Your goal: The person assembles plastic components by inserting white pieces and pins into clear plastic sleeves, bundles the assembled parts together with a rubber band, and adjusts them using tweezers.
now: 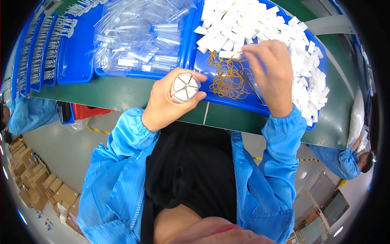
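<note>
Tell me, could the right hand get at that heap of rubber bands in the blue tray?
Probably yes. The right hand hovers just beside the rubber bands, which lie bare on the blue tray floor with nothing covering them. Its fingertips already pinch a small white piece, though.

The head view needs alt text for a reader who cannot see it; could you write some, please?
The left hand grips a bundle of white pieces while the right hand reaches rubber bands in a blue tray of white blocks.
</note>
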`<control>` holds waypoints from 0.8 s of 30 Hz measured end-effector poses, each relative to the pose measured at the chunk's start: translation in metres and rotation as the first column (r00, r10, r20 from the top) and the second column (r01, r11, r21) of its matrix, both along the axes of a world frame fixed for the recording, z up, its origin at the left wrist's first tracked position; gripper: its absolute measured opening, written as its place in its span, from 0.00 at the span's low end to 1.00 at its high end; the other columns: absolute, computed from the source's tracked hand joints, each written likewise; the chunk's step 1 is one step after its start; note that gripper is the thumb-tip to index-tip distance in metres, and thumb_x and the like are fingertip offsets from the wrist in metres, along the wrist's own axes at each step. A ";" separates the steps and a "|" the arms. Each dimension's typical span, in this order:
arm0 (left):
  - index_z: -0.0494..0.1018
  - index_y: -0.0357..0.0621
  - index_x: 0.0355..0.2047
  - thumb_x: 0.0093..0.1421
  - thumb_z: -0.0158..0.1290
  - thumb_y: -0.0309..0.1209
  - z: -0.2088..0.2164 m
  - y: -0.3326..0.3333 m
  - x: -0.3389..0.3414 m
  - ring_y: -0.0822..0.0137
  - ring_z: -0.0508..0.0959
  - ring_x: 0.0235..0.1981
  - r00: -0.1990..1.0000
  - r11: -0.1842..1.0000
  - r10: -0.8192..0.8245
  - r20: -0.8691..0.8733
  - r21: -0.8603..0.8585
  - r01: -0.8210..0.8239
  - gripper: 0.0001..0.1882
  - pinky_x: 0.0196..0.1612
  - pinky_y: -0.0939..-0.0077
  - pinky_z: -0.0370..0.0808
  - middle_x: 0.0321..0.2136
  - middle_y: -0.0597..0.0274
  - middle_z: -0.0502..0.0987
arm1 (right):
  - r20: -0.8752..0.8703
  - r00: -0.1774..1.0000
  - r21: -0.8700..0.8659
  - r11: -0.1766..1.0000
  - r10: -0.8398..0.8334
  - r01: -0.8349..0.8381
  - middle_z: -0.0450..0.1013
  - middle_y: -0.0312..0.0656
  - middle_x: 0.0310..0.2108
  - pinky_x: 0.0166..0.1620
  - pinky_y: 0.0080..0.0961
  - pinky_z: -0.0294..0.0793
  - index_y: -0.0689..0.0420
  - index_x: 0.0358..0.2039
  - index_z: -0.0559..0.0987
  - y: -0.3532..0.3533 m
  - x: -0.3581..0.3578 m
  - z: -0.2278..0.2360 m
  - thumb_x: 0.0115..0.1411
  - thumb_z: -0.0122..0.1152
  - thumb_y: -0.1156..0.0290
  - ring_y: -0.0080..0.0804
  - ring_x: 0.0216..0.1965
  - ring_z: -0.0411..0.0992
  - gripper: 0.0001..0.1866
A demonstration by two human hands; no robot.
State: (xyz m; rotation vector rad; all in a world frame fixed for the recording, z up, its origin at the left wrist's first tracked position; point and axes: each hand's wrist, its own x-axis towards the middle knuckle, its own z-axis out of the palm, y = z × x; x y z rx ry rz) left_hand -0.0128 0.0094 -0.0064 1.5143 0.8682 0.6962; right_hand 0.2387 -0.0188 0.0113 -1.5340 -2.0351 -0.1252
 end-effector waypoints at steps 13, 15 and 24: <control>0.71 0.38 0.37 0.53 0.66 0.22 -0.018 0.019 0.043 0.72 0.81 0.40 0.905 0.992 -0.016 0.426 0.122 -0.039 0.15 0.43 0.78 0.78 0.39 0.55 0.82 | -0.642 0.762 -0.244 0.965 -0.084 -0.099 0.71 0.42 0.37 0.44 0.24 0.69 0.60 0.34 0.74 -0.029 -0.046 0.011 0.64 0.55 0.74 0.29 0.38 0.69 0.03; 0.71 0.38 0.36 0.54 0.65 0.22 -0.020 0.020 0.042 0.72 0.81 0.39 0.935 0.992 0.026 0.353 0.105 -0.067 0.13 0.42 0.77 0.78 0.37 0.56 0.82 | -0.808 0.583 -0.236 0.954 -0.089 -0.182 0.71 0.42 0.36 0.45 0.24 0.68 0.59 0.33 0.73 -0.038 -0.040 0.016 0.64 0.53 0.73 0.30 0.39 0.69 0.04; 0.66 0.43 0.33 0.56 0.62 0.22 -0.011 0.023 0.038 0.53 0.76 0.54 0.892 0.979 -0.017 0.452 -0.175 0.108 0.14 0.58 0.62 0.72 0.51 0.40 0.75 | -0.251 0.940 -0.196 0.963 -0.230 0.183 0.71 0.40 0.27 0.43 0.33 0.63 0.56 0.30 0.74 -0.023 -0.035 0.002 0.59 0.56 0.72 0.35 0.33 0.70 0.03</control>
